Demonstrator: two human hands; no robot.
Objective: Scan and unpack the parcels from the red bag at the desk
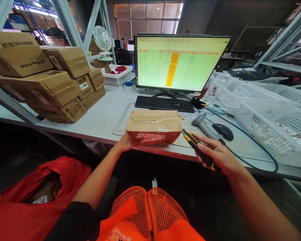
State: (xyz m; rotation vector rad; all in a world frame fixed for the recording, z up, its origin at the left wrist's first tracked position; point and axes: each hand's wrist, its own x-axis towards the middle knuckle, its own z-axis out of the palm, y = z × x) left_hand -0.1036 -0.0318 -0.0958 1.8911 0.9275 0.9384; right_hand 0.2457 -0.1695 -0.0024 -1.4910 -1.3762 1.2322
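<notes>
A taped brown cardboard box (154,121) is tilted at the desk's front edge, its labelled side facing me. My left hand (127,142) grips its lower left corner, with the fingers partly hidden beneath it. In my right hand (215,150) is a black and yellow utility knife (199,149), its tip pointing at the box's right side. The fingers are closed round the knife's handle. Just beyond the knife, a grey barcode scanner (206,126) lies on the desk mat beside a black mouse (223,132).
Several cardboard boxes (50,90) are stacked at the left. A monitor (175,63) and keyboard (163,103) stand behind the box. White plastic baskets (273,134) fill the right side, and a black cable (263,144) curves along the desk. A red bag (72,170) sits low at left.
</notes>
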